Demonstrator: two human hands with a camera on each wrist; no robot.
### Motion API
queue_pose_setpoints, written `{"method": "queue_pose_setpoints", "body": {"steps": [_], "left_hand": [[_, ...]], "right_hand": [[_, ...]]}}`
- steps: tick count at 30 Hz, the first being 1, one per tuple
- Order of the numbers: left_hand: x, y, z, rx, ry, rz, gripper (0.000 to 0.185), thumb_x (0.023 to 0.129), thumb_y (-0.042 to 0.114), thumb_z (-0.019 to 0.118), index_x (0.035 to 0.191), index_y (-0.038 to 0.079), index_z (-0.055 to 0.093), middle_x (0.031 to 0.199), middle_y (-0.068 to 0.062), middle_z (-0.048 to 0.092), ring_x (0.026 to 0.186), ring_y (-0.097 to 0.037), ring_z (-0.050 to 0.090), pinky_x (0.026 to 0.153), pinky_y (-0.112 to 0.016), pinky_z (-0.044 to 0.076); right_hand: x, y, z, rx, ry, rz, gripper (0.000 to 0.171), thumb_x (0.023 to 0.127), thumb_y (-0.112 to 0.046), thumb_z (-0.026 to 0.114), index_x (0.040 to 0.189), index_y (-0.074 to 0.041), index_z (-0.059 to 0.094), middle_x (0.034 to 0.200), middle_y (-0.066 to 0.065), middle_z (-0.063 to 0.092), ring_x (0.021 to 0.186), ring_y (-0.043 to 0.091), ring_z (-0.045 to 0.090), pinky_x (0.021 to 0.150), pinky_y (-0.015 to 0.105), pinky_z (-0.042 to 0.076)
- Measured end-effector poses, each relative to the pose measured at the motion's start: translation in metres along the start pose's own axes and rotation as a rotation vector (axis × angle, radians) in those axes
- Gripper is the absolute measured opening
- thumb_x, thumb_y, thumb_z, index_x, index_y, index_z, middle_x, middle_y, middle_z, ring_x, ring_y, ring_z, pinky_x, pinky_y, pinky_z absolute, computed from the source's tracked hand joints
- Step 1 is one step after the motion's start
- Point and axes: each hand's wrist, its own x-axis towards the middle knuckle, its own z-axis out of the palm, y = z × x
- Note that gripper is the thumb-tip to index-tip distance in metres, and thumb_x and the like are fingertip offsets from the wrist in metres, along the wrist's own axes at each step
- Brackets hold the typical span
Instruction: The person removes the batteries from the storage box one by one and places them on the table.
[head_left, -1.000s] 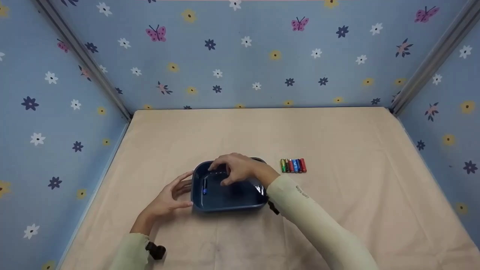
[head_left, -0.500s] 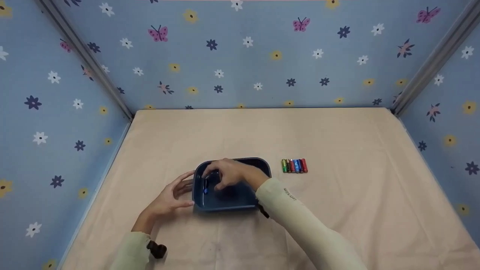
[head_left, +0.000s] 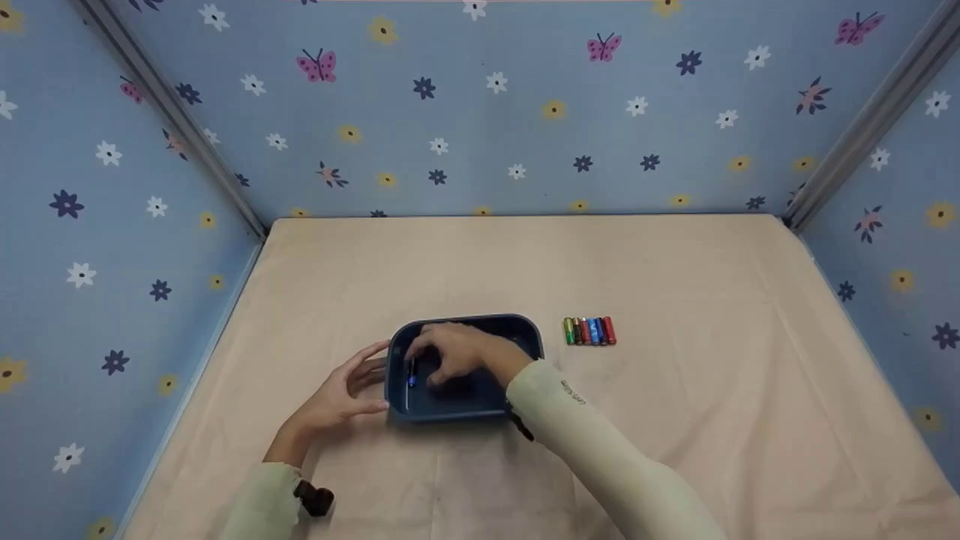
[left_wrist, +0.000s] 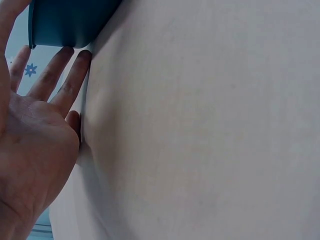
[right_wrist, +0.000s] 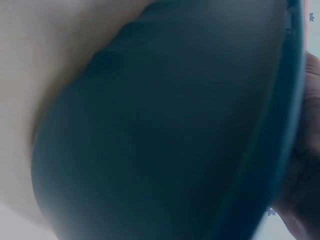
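Right hand (head_left: 457,352) is down inside the blue tray (head_left: 525,330), fingers curled over the floor near a blue battery (head_left: 411,373) lying by the left wall; whether it pinches anything can't be told, since the knuckles hide the fingertips. Left hand (head_left: 341,394) is flat and wide, fingers straight against the tray's left outer wall. Best to keep that brace firm so the tray doesn't slide. Only that one battery shows in the tray. Row of batteries (head_left: 589,331) sits on the table (head_left: 675,420), right of the tray, apart.
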Motion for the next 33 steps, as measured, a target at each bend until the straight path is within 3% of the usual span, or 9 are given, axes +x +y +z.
{"method": "queue_pose_setpoints", "body": {"steps": [7,15,24,33], "left_hand": [[0.0,-0.001,0.0,-0.015,0.001,0.008,0.101,0.099,0.003,0.084,0.18,0.008,0.024,0.176,-0.035,0.041,0.145,0.008,0.058,0.122,-0.012,0.045],[-0.001,0.001,0.001,-0.021,0.007,-0.01,0.102,0.098,0.003,0.085,0.18,0.013,0.025,0.177,-0.031,0.043,0.145,0.009,0.059,0.122,-0.011,0.045],[-0.001,0.002,0.002,0.002,0.02,-0.031,0.103,0.098,0.005,0.086,0.18,0.016,0.026,0.177,-0.028,0.044,0.145,0.009,0.058,0.121,-0.011,0.045],[-0.001,0.003,0.002,-0.007,0.025,-0.01,0.102,0.097,0.003,0.086,0.18,0.013,0.027,0.177,-0.028,0.045,0.146,0.007,0.059,0.122,-0.012,0.045]], "right_hand": [[0.002,-0.004,0.004,-0.048,-0.026,0.025,0.052,0.1,-0.031,0.086,0.15,-0.025,0.073,0.146,0.006,0.067,0.135,0.027,0.066,0.121,0.051,0.054],[0.004,-0.009,0.007,-0.081,-0.07,0.088,0.052,0.104,-0.032,0.083,0.154,-0.029,0.07,0.16,0.004,0.061,0.146,0.027,0.062,0.128,0.055,0.049],[0.004,-0.013,0.005,-0.147,-0.069,0.068,0.044,0.104,-0.034,0.083,0.147,-0.027,0.075,0.143,0.001,0.068,0.127,0.022,0.066,0.118,0.048,0.056],[-0.003,-0.001,-0.002,-0.174,-0.083,0.051,0.035,0.102,-0.028,0.086,0.136,-0.027,0.082,0.141,-0.001,0.073,0.119,0.018,0.07,0.113,0.042,0.059]]}}
